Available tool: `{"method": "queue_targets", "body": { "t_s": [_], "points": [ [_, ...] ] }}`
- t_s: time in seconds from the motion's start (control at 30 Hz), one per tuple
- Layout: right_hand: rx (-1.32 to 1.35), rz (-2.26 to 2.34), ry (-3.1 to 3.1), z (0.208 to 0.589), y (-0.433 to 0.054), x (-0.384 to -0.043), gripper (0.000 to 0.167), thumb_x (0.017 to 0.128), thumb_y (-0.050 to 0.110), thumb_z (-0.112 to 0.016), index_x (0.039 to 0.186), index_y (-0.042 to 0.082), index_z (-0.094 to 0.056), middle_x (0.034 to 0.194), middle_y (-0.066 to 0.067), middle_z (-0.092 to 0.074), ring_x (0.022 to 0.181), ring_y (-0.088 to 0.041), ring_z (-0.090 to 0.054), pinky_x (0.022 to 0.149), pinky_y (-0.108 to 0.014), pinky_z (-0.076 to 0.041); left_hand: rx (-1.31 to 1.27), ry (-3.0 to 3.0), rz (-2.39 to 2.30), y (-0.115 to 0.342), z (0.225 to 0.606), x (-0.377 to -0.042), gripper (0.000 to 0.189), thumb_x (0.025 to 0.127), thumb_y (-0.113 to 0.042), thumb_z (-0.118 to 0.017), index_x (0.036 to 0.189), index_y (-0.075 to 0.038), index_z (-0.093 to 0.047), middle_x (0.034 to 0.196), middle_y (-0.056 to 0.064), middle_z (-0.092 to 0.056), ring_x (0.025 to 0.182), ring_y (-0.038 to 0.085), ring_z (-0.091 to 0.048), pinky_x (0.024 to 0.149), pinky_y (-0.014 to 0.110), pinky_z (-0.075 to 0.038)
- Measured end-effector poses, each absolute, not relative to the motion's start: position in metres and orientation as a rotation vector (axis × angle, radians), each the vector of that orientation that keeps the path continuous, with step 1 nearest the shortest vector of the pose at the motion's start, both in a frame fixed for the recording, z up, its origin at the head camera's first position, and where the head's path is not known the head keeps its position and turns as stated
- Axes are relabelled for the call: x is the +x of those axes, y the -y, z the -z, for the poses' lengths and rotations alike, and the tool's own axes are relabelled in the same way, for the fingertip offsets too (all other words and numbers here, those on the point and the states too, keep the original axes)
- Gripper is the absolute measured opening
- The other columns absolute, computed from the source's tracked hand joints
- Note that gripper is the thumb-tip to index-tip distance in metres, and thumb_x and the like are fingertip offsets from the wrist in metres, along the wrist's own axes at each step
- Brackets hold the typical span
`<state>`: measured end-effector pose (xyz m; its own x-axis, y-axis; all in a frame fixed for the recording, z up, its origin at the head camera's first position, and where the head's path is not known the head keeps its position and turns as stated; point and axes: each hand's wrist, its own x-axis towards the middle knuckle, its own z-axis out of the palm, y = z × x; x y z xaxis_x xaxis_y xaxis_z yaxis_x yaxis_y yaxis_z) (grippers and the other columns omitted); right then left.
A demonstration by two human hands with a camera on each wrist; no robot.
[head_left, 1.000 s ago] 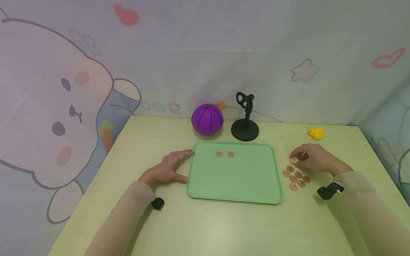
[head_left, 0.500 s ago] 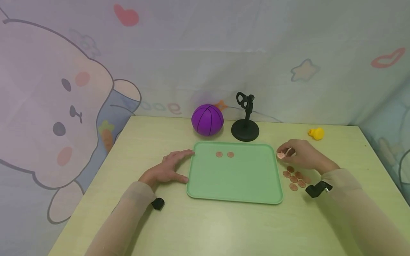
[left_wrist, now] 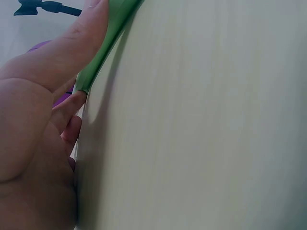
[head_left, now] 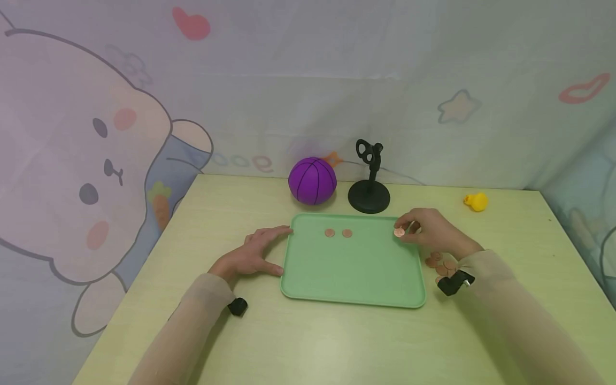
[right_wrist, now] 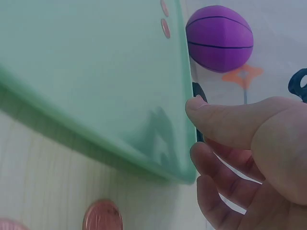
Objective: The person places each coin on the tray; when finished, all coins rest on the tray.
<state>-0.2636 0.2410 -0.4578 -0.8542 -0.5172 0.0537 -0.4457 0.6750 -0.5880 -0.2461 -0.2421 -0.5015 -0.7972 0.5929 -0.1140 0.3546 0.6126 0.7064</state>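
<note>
A green tray (head_left: pixel 356 272) lies on the table, with two copper coins (head_left: pixel 329 233) side by side near its far rim. My right hand (head_left: pixel 428 230) pinches another copper coin (head_left: pixel 399 232) between thumb and fingers, over the tray's far right corner. In the right wrist view that coin is hidden behind the thumb (right_wrist: pixel 225 117). At the tray's left edge my left hand (head_left: pixel 250 254) rests with fingers spread, thumb and fingertip touching the rim (left_wrist: pixel 103 62). Several loose coins (head_left: pixel 443 269) lie right of the tray, partly covered by the right wrist.
Behind the tray sit a purple ball (head_left: pixel 313 181) and a black stand (head_left: pixel 369 197) with a round base. A small yellow object (head_left: pixel 476 201) lies at the back right of the table (head_left: pixel 308 347). A printed cloth (head_left: pixel 289 80) hangs behind the table.
My right hand has carried the pinched coin leftward from the loose coins to above the tray's right side. The left hand and tray have stayed in place.
</note>
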Motion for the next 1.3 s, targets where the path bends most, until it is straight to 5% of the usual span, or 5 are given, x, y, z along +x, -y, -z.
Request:
{"method": "queue_targets", "body": {
  "t_s": [1.3],
  "points": [
    [-0.874,0.867,-2.749,0.475,-0.177,-0.279,0.009,0.095,0.016,-0.079,0.101,0.009,-0.080,0.095,0.000,-0.078,0.085,-0.015,-0.069,0.081,-0.040,-0.058,0.765,-2.518,-0.978,0.242,0.500,-0.245,0.103,0.079,-0.038,-0.093,0.164,-0.028,-0.036,0.171,-0.001,-0.029,0.153,0.031,-0.023,0.120,0.060,-0.011]
  ]
}}
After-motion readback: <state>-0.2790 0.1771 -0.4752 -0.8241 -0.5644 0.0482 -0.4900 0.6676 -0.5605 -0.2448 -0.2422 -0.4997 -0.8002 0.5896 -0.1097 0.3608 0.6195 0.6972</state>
